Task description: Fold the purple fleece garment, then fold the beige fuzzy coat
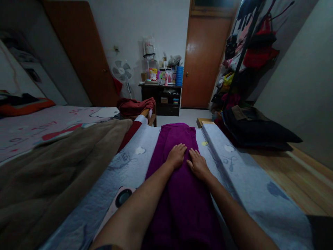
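A purple garment (179, 198) lies lengthwise in front of me, folded into a long strip on a pale blue patterned sheet (130, 159). Both palms rest on its upper half. My left hand (177, 155) lies flat with its fingers extended across the cloth. Close by on the right, my right hand (197, 164) is also flat, its fingers reaching toward the garment's right edge and the thumb out to the side. Neither hand grips the fabric. Partly behind my left forearm is a pink phone (114, 206) with a large dark round camera area.
A brown blanket (65, 173) covers the bed at left. Folded dark clothes (257, 128) are stacked on the right. Past the sheet's far end stand a wooden chair (152, 117) with red cloth, a dark cabinet (158, 100) and a white fan (122, 71).
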A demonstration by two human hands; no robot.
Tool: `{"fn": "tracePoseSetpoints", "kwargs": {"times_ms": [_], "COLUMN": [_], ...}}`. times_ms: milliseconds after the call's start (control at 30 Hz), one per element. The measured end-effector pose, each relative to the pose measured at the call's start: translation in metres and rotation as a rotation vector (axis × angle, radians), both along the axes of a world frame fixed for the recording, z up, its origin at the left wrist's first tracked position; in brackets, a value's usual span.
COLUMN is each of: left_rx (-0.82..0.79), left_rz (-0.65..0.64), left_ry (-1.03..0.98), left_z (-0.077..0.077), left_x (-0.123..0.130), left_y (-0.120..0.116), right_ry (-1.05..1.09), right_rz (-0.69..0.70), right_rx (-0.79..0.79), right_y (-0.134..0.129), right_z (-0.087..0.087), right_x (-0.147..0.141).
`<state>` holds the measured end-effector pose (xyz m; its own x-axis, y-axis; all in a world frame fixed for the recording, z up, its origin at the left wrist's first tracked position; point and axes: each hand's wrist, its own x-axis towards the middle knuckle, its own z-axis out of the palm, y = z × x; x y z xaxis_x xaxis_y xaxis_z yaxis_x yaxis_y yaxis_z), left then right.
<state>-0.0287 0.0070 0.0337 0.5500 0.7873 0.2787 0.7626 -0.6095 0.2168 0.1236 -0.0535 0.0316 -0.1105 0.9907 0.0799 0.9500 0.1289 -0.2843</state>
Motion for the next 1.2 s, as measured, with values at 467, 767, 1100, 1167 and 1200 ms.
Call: {"fn": "tracePoseSetpoints", "kwargs": {"times_ms": [467, 767, 1100, 1167, 1200], "left_rx": [-0.192, -0.351, -0.348, -0.32, -0.304], "left_rz": [-0.071, -0.121, -0.09, -0.063, -0.053], "left_ry": [0.08, -0.068, -0.279, -0.295, -0.304], "left_z": [0.012, 0.015, 0.009, 0.003, 0.0], "left_x": [-0.065, -0.085, -0.106, -0.104, -0.103], "left_y": [-0.098, -0.163, -0.219, -0.222, -0.223], "right_ry": [-0.075, 0.127, 0.237, 0.204, 0.188], "right_rz": [0.096, 0.27, 0.362, 0.346, 0.329], "right_rx": [0.024, 0.003, -0.034, -0.011, 0.003], "right_y": [-0.12, -0.155, -0.216, -0.213, -0.211], "right_z": [0.006, 0.033, 0.04, 0.036, 0.036], "right_x": [-0.05, -0.046, -0.038, -0.039, -0.04]}}
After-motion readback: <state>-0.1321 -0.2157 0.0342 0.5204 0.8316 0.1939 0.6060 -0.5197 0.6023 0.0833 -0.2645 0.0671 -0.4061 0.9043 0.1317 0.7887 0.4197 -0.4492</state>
